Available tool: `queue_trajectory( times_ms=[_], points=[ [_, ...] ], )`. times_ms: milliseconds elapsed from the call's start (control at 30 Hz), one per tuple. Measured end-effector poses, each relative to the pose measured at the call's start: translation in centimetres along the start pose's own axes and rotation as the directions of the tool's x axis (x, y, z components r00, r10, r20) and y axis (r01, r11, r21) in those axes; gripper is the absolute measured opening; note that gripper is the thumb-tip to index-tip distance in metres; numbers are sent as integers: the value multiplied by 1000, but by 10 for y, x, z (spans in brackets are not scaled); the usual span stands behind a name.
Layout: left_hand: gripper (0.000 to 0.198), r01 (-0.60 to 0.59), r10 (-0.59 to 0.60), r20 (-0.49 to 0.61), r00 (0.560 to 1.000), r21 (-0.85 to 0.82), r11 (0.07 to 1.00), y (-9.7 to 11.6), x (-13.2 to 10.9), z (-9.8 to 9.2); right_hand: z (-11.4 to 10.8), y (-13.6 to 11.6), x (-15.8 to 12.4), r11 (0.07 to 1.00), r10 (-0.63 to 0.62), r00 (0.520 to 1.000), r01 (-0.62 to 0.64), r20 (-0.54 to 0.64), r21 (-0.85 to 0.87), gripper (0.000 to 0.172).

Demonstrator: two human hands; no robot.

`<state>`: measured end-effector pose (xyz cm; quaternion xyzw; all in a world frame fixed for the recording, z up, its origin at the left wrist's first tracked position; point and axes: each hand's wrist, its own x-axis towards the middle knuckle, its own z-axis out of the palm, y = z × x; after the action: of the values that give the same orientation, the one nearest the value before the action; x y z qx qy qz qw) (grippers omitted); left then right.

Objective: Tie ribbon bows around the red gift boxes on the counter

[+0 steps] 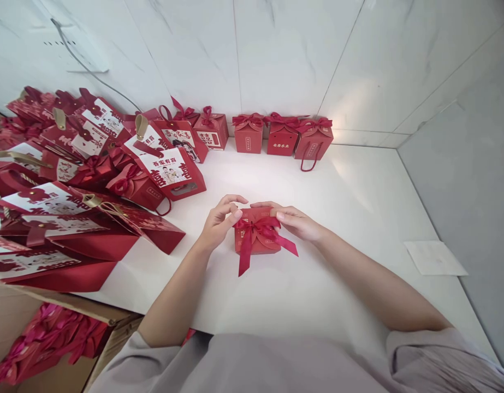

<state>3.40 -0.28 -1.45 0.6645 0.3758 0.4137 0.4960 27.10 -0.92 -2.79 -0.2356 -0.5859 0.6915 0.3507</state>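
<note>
A small red gift box (258, 246) stands on the white table in front of me, with a dark pink ribbon bow (263, 225) tied over its scalloped top. The two ribbon tails hang down its near side. My left hand (221, 219) holds the box at its upper left corner, thumb against the bow's left loop and fingers curved behind. At the opposite corner, my right hand (293, 219) grips the box, its thumb on the right loop. The far fingertips of my right hand are partly hidden behind the box.
Several finished red boxes with bows (248, 136) line the wall. Many red and white gift bags (170, 169) crowd the left side. A cardboard carton (112, 333) below the left edge holds more red boxes (59, 338). A white paper (434, 257) lies at the right edge.
</note>
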Motion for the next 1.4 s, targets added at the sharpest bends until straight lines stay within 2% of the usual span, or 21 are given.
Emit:
queue_trajectory(
  times_ms=[100,200,300,367,400,500,567,633,700,767,800,833,900,967,1033,1233,1400],
  points=[
    [29,15,-15,-20,1000,31,999,7,-2,-6,-1,-4,-2,998,11,999,-9,31,-54,34],
    [16,-42,54,-89,995,136,990,13,-3,-8,0,-9,-3,995,17,1000,-14,25,-101,27],
    [12,-102,122,-43,992,317,943,24,-5,2,2,-15,-2,990,13,1000,-16,-22,-141,33],
    [13,-117,126,4,992,410,904,34,-8,11,4,-18,-2,988,5,999,-13,-53,-153,37],
    [17,-110,127,-6,992,457,882,40,-12,14,4,-20,-1,988,0,998,-11,-68,-157,39],
    [23,16,126,-180,976,627,779,56,-29,17,6,-23,0,988,3,996,-16,-86,-156,42],
    [31,159,48,-284,958,661,734,62,-47,15,6,-22,1,986,10,997,-23,-79,-167,42],
    [40,292,-175,-248,953,589,754,63,-65,13,6,-20,2,983,9,998,-22,-69,-182,42],
    [37,427,-410,-147,900,486,763,60,-79,16,5,-17,2,983,16,998,-26,-59,-180,40],
    [32,524,-545,-48,837,356,773,55,-86,20,4,-15,3,986,30,998,-37,-51,-161,38],
    [30,547,-569,0,822,279,790,52,-88,22,4,-14,3,988,33,998,-40,-46,-150,37],
    [29,552,-569,41,821,197,810,49,-88,22,3,-14,3,989,34,999,-40,-42,-142,37],
    [29,520,-521,89,849,31,853,43,-87,18,2,-14,2,991,32,999,-37,-44,-128,38],
    [33,472,-466,77,881,-110,875,36,-86,9,1,-14,3,992,33,998,-39,-53,-120,40],
    [34,453,-452,52,890,-204,868,29,-86,1,0,-14,3,992,37,998,-43,-56,-116,39],
    [33,523,-533,64,844,-320,790,13,-89,-7,0,-11,5,993,43,999,-43,3,-107,36],
    [36,503,-530,31,847,-368,782,9,-89,-9,-1,-10,5,995,28,999,-25,34,-99,33]
  ],
)
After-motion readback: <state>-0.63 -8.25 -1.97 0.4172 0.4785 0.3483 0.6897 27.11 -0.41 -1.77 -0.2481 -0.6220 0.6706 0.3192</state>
